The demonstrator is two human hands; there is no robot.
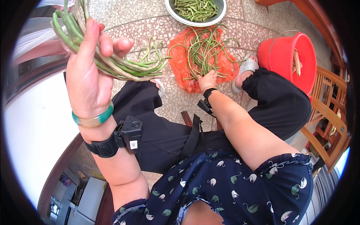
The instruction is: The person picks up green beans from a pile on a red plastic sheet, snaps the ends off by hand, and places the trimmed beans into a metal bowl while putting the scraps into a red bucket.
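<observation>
My left hand (92, 62), raised at the upper left, holds a bunch of long beans (132, 67); the pods are green and brownish and hang out on both sides of the palm. Down at the floor, my right hand (208, 80) touches the near end of a pile of long green beans (204, 52), its fingertips partly hidden among the pods. Under that pile lies a crumpled orange-red plastic bag (178, 66). Beyond the bag, cut short beans (197, 9) fill a grey basin with a white rim (174, 18).
A red plastic bucket (277, 53) lies tipped beside my right foot, with dried corn cobs (297, 63) inside. Wooden chairs (329, 112) stand at the right. A white surface with a dark wooden edge (36, 126) is at the left. My sandalled feet flank the bag.
</observation>
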